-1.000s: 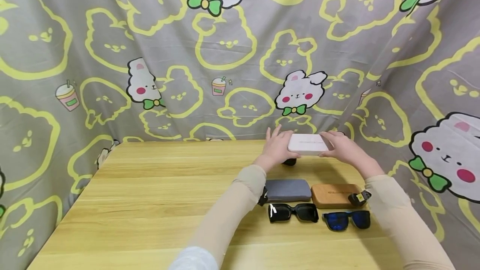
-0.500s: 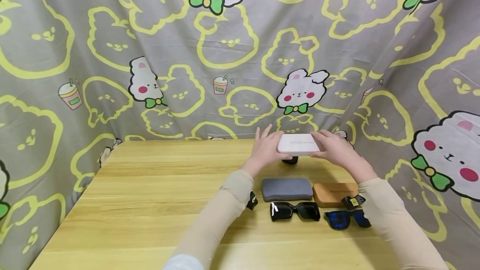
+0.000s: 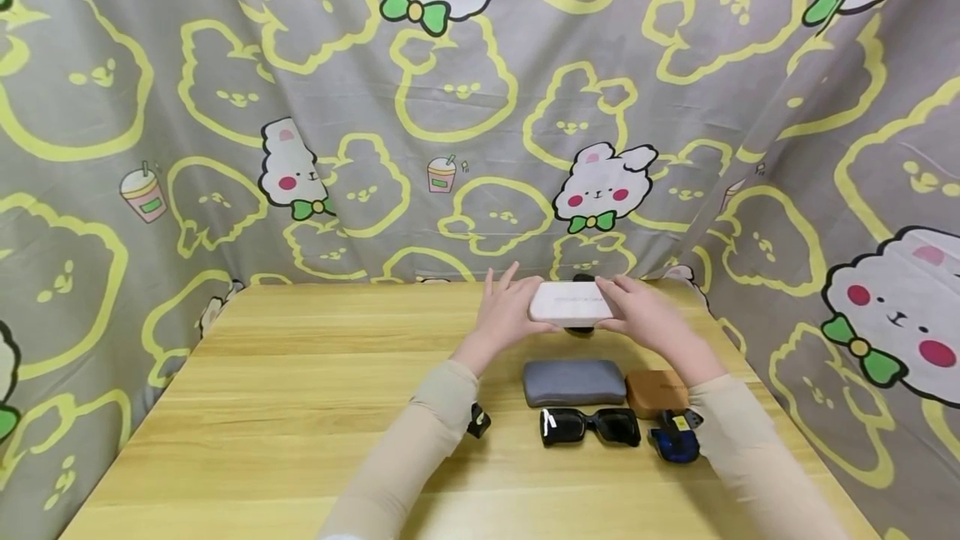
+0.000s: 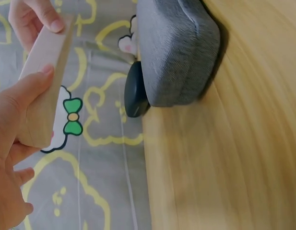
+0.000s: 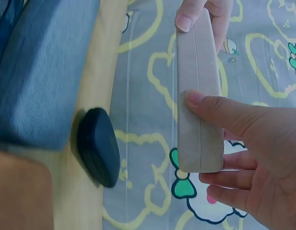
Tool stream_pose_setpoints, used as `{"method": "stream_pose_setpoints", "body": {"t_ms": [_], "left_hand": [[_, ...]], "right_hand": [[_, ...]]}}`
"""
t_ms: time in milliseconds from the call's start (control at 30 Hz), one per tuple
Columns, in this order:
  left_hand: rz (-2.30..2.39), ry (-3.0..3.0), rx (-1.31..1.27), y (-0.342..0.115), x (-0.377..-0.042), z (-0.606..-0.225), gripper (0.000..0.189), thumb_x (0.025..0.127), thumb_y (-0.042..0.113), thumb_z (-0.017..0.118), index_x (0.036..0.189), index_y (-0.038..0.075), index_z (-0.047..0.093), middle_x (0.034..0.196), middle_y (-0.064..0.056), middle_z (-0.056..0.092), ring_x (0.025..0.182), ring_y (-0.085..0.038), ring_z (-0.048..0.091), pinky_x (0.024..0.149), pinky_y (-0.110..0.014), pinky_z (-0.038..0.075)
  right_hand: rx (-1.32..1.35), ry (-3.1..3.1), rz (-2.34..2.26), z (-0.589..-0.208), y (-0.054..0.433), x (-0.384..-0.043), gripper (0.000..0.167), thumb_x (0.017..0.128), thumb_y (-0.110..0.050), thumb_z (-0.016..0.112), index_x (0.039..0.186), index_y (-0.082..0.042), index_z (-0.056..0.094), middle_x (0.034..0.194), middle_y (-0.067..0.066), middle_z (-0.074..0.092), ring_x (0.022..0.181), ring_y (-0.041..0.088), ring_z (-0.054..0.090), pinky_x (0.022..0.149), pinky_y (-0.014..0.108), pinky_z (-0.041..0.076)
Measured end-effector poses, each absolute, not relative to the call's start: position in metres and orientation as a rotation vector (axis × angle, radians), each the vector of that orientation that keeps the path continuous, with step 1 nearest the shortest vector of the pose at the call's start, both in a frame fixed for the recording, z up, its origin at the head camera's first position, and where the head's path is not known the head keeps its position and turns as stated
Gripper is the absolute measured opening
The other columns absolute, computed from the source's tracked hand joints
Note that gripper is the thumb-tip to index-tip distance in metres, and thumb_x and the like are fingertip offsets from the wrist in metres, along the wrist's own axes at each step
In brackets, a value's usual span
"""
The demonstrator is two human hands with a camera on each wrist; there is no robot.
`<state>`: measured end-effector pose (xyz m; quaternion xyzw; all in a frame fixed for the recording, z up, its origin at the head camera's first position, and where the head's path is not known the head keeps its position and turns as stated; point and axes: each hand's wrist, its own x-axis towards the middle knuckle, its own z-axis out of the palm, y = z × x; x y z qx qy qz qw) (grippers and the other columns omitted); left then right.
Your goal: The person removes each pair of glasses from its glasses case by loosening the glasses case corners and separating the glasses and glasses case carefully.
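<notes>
A white glasses case (image 3: pixel 573 304) is held level above the back of the table, long side toward me. My left hand (image 3: pixel 507 313) pinches its left end, thumb on the near side, with some fingers spread upward. At the other end my right hand (image 3: pixel 643 317) grips it the same way. In the right wrist view the seam of the white case (image 5: pixel 200 110) runs unbroken along its side, lid closed. Behind and below it sits a black case (image 5: pixel 99 147), mostly hidden in the head view.
A grey-blue glasses case (image 3: pixel 573 382) and a brown case (image 3: pixel 654 394) lie side by side on the wooden table (image 3: pixel 300 407). Nearer are black sunglasses (image 3: pixel 588 426) and blue-lensed sunglasses (image 3: pixel 675 445), partly behind my right wrist. A patterned curtain (image 3: pixel 345 107) surrounds the table.
Both hands have carried the white case leftward and a little lower in the view. My right forearm now covers more of the brown case and the blue-lensed sunglasses.
</notes>
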<state>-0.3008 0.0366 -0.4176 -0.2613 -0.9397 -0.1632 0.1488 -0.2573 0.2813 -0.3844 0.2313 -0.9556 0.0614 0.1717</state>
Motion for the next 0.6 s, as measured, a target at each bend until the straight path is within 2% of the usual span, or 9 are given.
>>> {"method": "stream_pose_setpoints", "body": {"t_ms": [200,467,600], "left_hand": [[-0.487,-2.697,-0.728,0.020,-0.294,-0.424,0.088,0.067,0.065,0.077,0.139,0.024,0.050,0.139,0.008,0.059,0.149,-0.024,0.026,0.121,-0.060,0.008],[-0.563,-2.680,-0.722,-0.002,-0.284,-0.430,0.087,0.065,0.060,0.081,0.138,0.022,0.052,0.138,0.004,0.060,0.148,-0.027,0.029,0.121,-0.060,0.008],[-0.589,-2.690,-0.705,-0.012,-0.279,-0.434,0.088,0.064,0.059,0.083,0.138,0.021,0.052,0.141,0.003,0.057,0.148,-0.026,0.029,0.120,-0.061,0.007]], "right_hand": [[0.661,-2.681,0.193,-0.390,0.267,-0.253,0.075,0.075,-0.031,0.083,0.136,0.001,0.053,0.119,0.025,0.059,0.100,0.042,0.064,0.083,0.054,0.054],[0.644,-2.695,0.256,-0.395,0.245,-0.244,0.075,0.074,-0.033,0.084,0.135,-0.001,0.055,0.120,0.026,0.060,0.103,0.043,0.064,0.086,0.054,0.054],[0.655,-2.685,0.270,-0.399,0.233,-0.241,0.073,0.073,-0.031,0.085,0.133,-0.001,0.057,0.112,0.020,0.061,0.089,0.033,0.064,0.078,0.049,0.055]]}}
